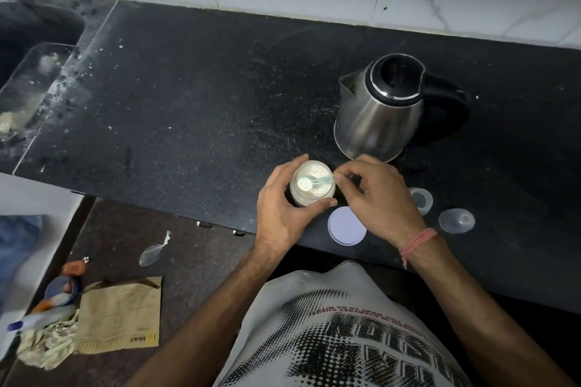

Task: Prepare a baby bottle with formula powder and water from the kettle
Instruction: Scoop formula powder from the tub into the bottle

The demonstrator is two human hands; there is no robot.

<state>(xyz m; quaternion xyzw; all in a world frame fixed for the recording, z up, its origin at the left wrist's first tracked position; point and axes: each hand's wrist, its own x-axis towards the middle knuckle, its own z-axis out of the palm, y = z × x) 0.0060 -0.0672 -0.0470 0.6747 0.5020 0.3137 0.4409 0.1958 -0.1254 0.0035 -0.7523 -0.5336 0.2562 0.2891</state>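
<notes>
A small clear jar of white formula powder (pixel 309 195) stands near the front edge of the black counter (pixel 195 97). My left hand (pixel 279 207) grips the jar from the left. My right hand (pixel 377 195) pinches the handle of a pale plastic scoop (pixel 314 181), whose bowl sits heaped with powder inside the jar mouth. The steel kettle (pixel 380 110) with a black lid and handle stands just behind my right hand. The jar's white lid (pixel 346 225) lies flat at the counter edge. A clear bottle part (pixel 421 199) lies partly behind my right hand, and a clear cap (pixel 456 220) sits beside it.
A sink (pixel 28 72) is set into the counter's far left. On the floor below lie a brown paper bag (pixel 121 316), a crumpled cloth (pixel 47 345) and a clear plastic scrap (pixel 152 253). White tiled wall runs behind the counter.
</notes>
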